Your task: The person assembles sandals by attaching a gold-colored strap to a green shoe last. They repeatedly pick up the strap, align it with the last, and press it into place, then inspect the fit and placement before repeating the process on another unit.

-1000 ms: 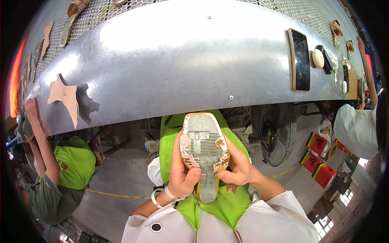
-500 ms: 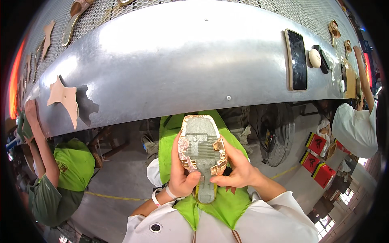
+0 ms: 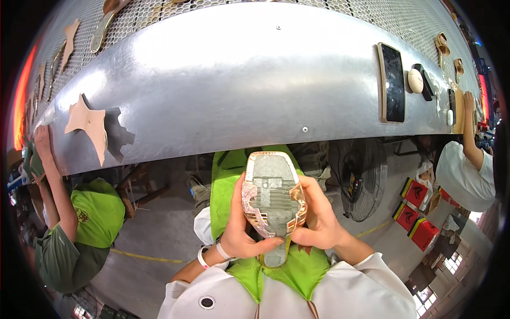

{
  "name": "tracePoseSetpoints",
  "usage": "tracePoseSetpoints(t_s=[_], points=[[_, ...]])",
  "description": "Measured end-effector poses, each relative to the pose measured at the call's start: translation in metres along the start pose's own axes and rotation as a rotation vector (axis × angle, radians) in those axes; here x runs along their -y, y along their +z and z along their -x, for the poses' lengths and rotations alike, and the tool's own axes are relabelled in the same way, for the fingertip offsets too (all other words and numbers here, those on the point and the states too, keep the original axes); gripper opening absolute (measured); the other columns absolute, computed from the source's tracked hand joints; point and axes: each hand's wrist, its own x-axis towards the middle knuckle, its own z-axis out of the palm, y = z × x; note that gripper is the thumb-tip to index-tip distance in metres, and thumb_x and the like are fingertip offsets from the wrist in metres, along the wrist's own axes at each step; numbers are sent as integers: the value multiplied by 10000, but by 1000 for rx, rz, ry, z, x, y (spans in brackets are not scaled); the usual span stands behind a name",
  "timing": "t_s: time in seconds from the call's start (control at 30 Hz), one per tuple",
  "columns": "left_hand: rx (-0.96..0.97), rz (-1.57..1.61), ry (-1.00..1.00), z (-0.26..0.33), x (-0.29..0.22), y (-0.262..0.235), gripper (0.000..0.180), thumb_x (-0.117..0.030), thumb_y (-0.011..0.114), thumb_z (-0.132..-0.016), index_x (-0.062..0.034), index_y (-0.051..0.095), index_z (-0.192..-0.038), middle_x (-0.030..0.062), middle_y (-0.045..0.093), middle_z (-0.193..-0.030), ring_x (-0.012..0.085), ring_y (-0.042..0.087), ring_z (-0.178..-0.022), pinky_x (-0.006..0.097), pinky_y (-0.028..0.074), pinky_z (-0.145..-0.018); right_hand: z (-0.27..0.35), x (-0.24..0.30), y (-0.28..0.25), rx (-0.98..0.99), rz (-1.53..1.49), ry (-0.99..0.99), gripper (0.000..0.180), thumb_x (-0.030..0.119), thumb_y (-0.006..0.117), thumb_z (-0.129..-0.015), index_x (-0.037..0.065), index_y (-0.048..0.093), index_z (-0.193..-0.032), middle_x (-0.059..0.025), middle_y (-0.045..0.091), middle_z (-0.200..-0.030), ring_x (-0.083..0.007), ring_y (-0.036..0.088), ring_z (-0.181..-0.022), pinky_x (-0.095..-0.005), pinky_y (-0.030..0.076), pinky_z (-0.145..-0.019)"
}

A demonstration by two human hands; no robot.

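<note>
A half-made shoe [image 3: 274, 198] is held over my lap, its grey-green ridged underside facing up. Shiny gold and pinkish upper material wraps over its edges, and the wide toe end points toward the table. My left hand [image 3: 237, 228] grips its left side, with the thumb lying across the narrower part. From the right, my right hand [image 3: 320, 218] closes round the other side, its thumb pressing on the gold edge near the middle. The fingertips beneath the shoe are hidden. Below it shows the narrow heel end, close to my green apron [image 3: 226, 186].
Ahead stands a metal table [image 3: 228, 90] with a mesh belt [image 3: 175, 15] carrying shoe parts. A star-shaped beige piece [image 3: 87, 125] lies left, a phone [image 3: 392, 82] right. A fan [image 3: 364, 181] and red boxes [image 3: 409, 212] are right. Co-workers sit left [image 3: 98, 212] and right [image 3: 462, 170].
The shoe tilts slightly and has shifted a little right. My left thumb has slid further across its underside, and my right hand has moved slightly round its side.
</note>
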Motion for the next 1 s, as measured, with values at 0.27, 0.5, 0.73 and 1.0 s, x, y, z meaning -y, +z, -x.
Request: tracePoseSetpoints(t_s=[0.27,0.5,0.73,1.0], points=[[-72,131,-119,-8,-26,-2,994,-343,664,-901,71,20,-1535,168,268,-1543,239,312,-1411,370,260,-1151,-3,6,17,-50,22,-36,726,55,722,-849,-38,285,-1422,-136,472,-1318,-201,470,-1236,-362,350,-1075],[-80,58,-89,-14,-31,2,927,-307,648,-915,82,71,-1528,159,335,-1500,222,358,-1369,364,281,-1136,-1,4,8,-16,-43,-19,718,69,729,-849,-37,302,-1417,-136,470,-1321,-195,459,-1244,-363,339,-1081],[-137,180,-164,-16,-34,5,867,-346,590,-937,92,117,-1517,166,340,-1501,231,361,-1373,368,269,-1143,-1,7,14,-44,0,-31,682,86,728,-850,-25,330,-1392,-127,469,-1319,-187,451,-1233,-364,332,-1075],[-139,134,-154,-16,-37,8,834,-372,545,-947,101,145,-1505,169,354,-1490,234,358,-1377,368,265,-1145,-6,9,4,-44,-249,59,478,152,611,-935,-8,376,-1320,-119,491,-1269,-157,482,-1159,-348,380,-1018]])
